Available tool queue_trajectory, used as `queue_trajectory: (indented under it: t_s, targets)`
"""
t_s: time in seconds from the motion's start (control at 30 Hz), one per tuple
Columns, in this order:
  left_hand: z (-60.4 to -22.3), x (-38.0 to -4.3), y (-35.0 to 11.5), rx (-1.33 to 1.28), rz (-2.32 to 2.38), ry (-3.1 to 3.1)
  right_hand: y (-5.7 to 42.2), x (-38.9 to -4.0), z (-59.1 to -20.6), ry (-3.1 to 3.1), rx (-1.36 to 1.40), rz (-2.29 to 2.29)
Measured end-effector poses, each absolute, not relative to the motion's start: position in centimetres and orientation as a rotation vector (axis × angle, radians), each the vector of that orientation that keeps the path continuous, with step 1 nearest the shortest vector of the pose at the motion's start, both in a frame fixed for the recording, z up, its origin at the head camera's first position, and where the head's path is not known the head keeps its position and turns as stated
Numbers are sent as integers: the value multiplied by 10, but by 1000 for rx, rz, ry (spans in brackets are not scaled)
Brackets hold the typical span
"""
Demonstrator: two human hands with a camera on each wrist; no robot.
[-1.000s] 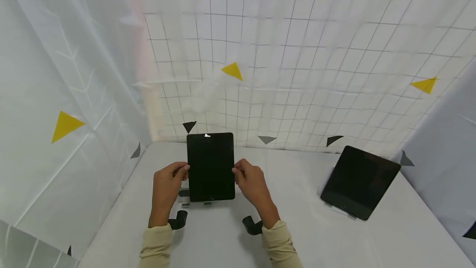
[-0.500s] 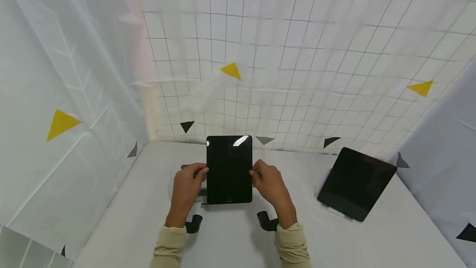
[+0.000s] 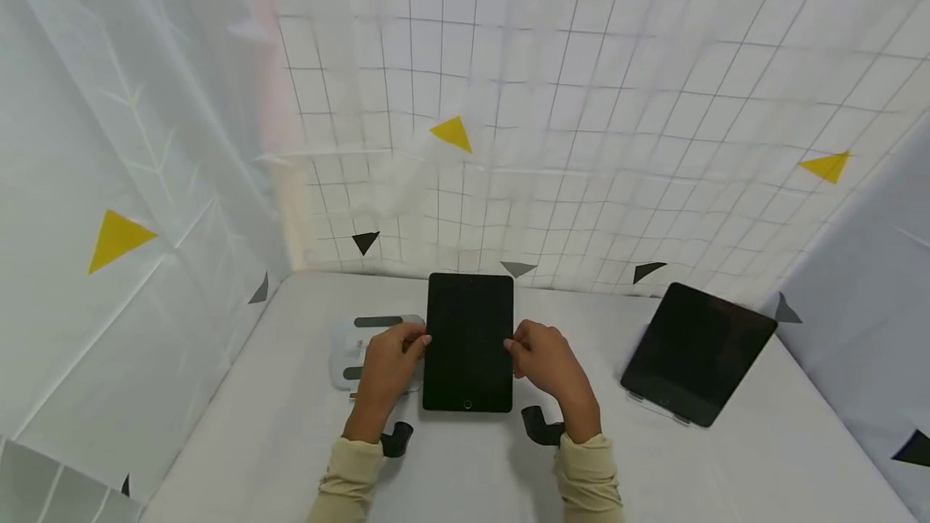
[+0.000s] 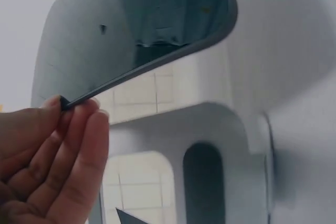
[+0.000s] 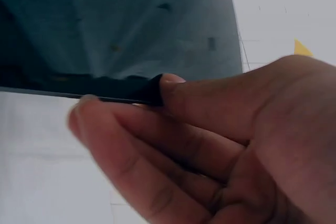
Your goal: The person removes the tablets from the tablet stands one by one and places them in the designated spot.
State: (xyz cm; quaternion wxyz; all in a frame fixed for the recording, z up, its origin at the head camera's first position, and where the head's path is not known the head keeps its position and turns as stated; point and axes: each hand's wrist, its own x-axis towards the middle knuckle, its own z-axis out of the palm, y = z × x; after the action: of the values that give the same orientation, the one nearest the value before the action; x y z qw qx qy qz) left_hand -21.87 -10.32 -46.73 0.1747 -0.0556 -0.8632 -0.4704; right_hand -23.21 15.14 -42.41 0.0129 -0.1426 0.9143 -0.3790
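Note:
A black tablet [image 3: 468, 345] is held upright in portrait between both hands, its dark screen toward the head camera. My left hand [image 3: 388, 370] pinches its left long edge between thumb and fingers; the left wrist view shows the thumb on the screen side of the tablet [image 4: 142, 24]. Opposite, my right hand [image 3: 554, 370] pinches the right long edge, thumb over the screen border in the right wrist view. Left of the tablet, partly behind my left hand, stands a light grey stand [image 3: 341, 353] with dark grey pads [image 3: 378, 321], its plate bare of any tablet.
A second black tablet [image 3: 699, 353] leans tilted on a clear-looking stand [image 3: 657, 408] at the right of the white table [image 3: 450, 474]. White sheeting with a grid [image 3: 552, 135] rises behind the table. Black wrist-camera mounts [image 3: 397, 439] sit below the wrists.
Both hands have carried the tablet to the right and slightly toward the person, away from the grey stand, which now shows more fully. The second tablet has stayed in place.

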Motion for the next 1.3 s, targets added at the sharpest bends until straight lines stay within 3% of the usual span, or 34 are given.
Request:
queue_trajectory:
  t_s: [1.3]
  targets:
    - [-483,-217,-81,-82,-1102,-2782,163,-235,-444,2659,-329,-962]
